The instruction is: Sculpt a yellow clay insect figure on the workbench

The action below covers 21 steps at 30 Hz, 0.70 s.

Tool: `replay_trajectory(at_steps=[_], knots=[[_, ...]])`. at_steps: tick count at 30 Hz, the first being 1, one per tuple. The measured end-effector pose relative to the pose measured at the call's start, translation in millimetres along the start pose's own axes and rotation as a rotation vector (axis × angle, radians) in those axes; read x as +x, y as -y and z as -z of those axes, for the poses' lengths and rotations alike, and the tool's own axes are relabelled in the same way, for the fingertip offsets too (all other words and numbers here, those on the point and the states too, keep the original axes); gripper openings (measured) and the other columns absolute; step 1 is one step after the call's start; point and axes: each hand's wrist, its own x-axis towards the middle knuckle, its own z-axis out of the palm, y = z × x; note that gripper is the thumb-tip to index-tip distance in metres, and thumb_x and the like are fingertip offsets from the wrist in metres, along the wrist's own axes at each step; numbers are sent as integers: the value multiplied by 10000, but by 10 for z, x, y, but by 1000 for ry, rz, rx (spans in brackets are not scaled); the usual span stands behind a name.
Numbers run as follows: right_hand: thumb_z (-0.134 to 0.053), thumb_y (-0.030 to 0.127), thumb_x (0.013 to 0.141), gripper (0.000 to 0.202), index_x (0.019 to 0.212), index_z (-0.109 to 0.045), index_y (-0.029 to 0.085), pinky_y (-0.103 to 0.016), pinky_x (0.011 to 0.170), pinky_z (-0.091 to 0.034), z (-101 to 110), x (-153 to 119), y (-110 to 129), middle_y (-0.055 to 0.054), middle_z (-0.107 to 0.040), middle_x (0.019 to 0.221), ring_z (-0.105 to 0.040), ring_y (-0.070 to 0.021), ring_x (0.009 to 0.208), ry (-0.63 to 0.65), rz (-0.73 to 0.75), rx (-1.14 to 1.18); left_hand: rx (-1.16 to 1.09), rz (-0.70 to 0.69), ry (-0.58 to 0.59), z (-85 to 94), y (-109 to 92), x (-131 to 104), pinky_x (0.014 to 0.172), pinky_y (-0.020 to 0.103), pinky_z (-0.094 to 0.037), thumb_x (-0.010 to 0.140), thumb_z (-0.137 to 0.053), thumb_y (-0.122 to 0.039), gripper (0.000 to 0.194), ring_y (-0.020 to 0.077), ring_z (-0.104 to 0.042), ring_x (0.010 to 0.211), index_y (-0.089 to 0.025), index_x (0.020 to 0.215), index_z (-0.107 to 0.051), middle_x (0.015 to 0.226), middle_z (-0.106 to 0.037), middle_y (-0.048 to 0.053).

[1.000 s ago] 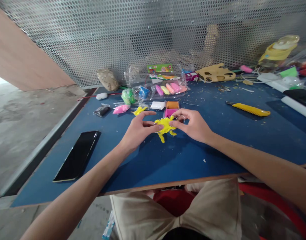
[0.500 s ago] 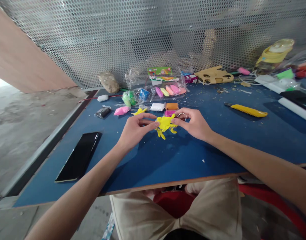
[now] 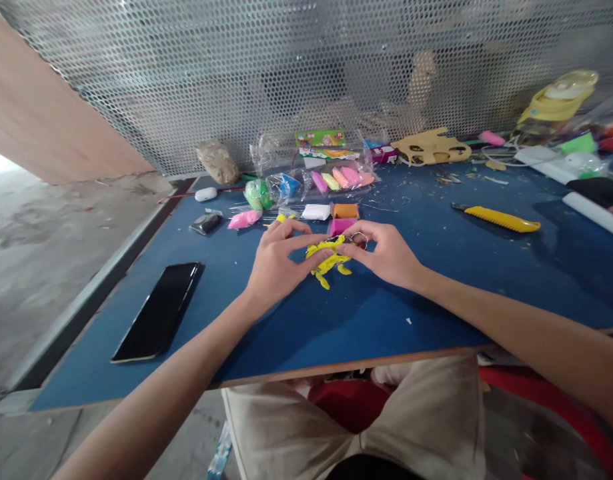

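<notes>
Between my two hands is a yellow clay figure (image 3: 328, 260) with thin wire showing along it and leg-like bits hanging below. My left hand (image 3: 285, 257) is closed on its left side, the thumb lying across the front. On the right side, my right hand (image 3: 381, 250) pinches the figure between thumb and forefinger, beside a loop of thin wire (image 3: 359, 240). Just behind the hands lie a magenta clay packet (image 3: 342, 227), an orange one (image 3: 345, 211) and a white one (image 3: 316, 212). Another yellow piece (image 3: 282, 219) is partly hidden behind my left hand.
A black phone (image 3: 159, 310) lies on the blue table (image 3: 311, 340) at left. To the right is a yellow utility knife (image 3: 503, 218). Bagged clay (image 3: 341, 178), a pink packet (image 3: 245, 220) and a black packet (image 3: 206, 223) sit farther back, before a perforated metal screen (image 3: 286, 73).
The yellow figure has tilted and its face is now more covered. My left hand has shifted right and its thumb reaches farther across the figure.
</notes>
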Motion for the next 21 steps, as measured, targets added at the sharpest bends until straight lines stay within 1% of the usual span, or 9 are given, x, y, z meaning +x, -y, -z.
replay_trajectory(at_steps=[5, 7, 9, 11, 12, 13, 16, 18, 21], knots=[[-756, 475, 865, 275, 863, -699, 206, -322, 672, -456, -20, -8, 14, -7, -703, 788, -602, -155, 704, 2, 14, -36, 58, -32, -18, -1, 9, 2, 813, 384, -464, 939, -719, -389, 181, 195, -577, 865, -323, 1072, -823, 988, -717, 44], [-738, 498, 878, 290, 880, -706, 210, -329, 681, -464, -18, -8, 18, -17, -723, 817, -611, -163, 716, 12, 33, -61, 55, -33, -19, 4, -2, 2, 804, 381, -463, 949, -707, -378, 175, 195, -568, 861, -319, 1064, -825, 988, -722, 44], [-741, 511, 876, 321, 1001, -723, 216, -341, 719, -486, -9, -3, 21, -33, -755, 900, -637, -181, 767, 9, 68, -79, 53, -35, -20, 4, -12, 2, 796, 378, -463, 952, -703, -371, 169, 196, -563, 859, -313, 1051, -827, 980, -723, 43], [-770, 497, 858, 399, 1147, -718, 227, -352, 771, -502, 5, 8, 26, -45, -774, 1008, -661, -200, 841, -9, 127, -102, 52, -37, -21, 0, -22, 3, 792, 379, -461, 954, -699, -368, 165, 194, -554, 848, -303, 1031, -830, 972, -723, 41], [-780, 483, 855, 406, 1172, -721, 236, -354, 790, -503, 13, 15, 29, -44, -777, 1034, -667, -204, 865, -12, 161, -124, 49, -38, -21, -3, -27, 4, 791, 379, -460, 956, -698, -368, 164, 193, -550, 841, -298, 1023, -830, 968, -723, 40], [-779, 471, 862, 370, 1151, -738, 244, -354, 798, -500, 20, 22, 32, -36, -781, 1026, -669, -202, 867, -9, 190, -151, 42, -38, -19, -6, -31, 5, 793, 379, -462, 957, -696, -367, 164, 191, -550, 838, -292, 1016, -830, 966, -723, 40], [-750, 441, 901, 208, 989, -790, 257, -346, 781, -484, 26, 38, 34, -8, -789, 914, -659, -183, 797, 6, 232, -209, -3, -29, 1, -16, -40, 6, 812, 377, -475, 960, -689, -359, 165, 190, -588, 863, -273, 993, -826, 967, -718, 39], [-753, 425, 903, 177, 933, -799, 256, -342, 761, -475, 16, 42, 28, 2, -787, 860, -649, -174, 759, -3, 228, -216, -32, -13, 19, -22, -46, 7, 825, 376, -485, 961, -686, -354, 167, 192, -616, 885, -259, 976, -822, 963, -715, 39], [-763, 418, 894, 172, 894, -800, 250, -339, 739, -469, -2, 47, 20, 4, -781, 833, -643, -171, 746, -17, 202, -204, -44, 13, 46, -25, -65, 13, 852, 387, -492, 979, -650, -356, 197, 198, -632, 899, -243, 963, -811, 969, -719, 42]])
